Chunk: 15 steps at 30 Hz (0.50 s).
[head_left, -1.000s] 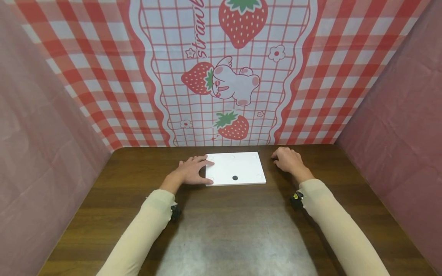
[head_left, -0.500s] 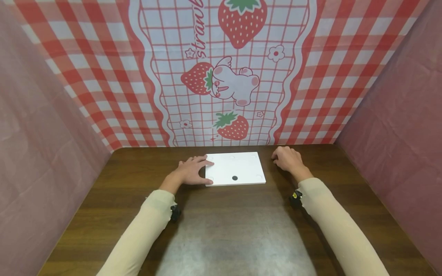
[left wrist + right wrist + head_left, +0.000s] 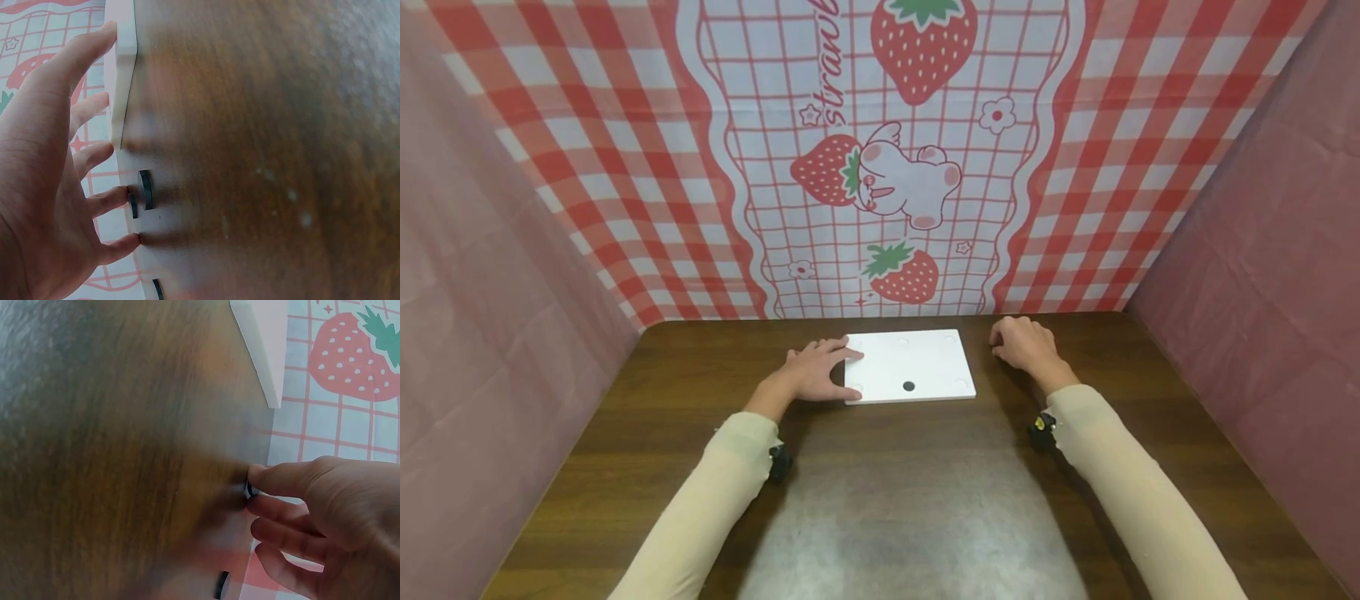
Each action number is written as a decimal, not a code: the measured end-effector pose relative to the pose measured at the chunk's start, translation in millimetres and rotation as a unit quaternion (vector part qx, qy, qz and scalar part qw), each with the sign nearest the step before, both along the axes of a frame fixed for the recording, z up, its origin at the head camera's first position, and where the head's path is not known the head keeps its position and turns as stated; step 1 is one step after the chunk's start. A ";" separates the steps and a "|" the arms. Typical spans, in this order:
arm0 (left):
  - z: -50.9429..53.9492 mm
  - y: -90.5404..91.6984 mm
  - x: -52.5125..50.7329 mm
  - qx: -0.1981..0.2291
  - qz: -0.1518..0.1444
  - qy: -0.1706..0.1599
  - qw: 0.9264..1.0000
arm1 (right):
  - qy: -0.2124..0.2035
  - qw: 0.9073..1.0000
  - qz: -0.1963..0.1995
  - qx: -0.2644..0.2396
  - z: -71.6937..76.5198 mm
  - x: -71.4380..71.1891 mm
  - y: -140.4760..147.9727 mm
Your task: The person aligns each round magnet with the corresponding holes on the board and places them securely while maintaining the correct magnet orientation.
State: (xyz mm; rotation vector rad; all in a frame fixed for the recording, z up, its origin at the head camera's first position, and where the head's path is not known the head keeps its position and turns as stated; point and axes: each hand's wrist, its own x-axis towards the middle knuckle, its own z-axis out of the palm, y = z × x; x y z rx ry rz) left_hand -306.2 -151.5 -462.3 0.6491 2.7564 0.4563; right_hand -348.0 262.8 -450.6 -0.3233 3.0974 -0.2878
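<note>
The left hand (image 3: pixel 816 372), right hand (image 3: pixel 1025 343) and white board (image 3: pixel 913 358) stay put since the earlier frame: board at the table's (image 3: pixel 895 483) twelve o'clock, left hand spread, touching its nine-o'clock edge, right pinching a black disc (image 3: pixel 252 489) off its three.

the brown, rectangular wood-grain tabletop (image 3: pixel 880 492) looks smooth and semi-glossy, with a hazy sheen toward its near edge. near its far edge, the white rectangular slab (image 3: pixel 917 358) looks like smooth, matt plastic. beyond that edge, the red-and-white checked cloth (image 3: pixel 655 200) appears matt; along the left edge, the dusty-pink cloth (image 3: pixel 497 350) looks matt and creased.
</note>
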 end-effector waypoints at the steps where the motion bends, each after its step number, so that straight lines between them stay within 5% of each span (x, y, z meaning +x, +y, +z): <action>1: 0.1 -0.2 0.1 0.000 0.000 0.000 1.000 | 0.000 1.000 0.000 0.000 -0.1 0.0 -0.2; 15: 0.1 -0.2 0.5 0.005 -0.002 0.003 1.000 | 0.002 1.000 -0.002 -0.016 -5.8 0.6 0.3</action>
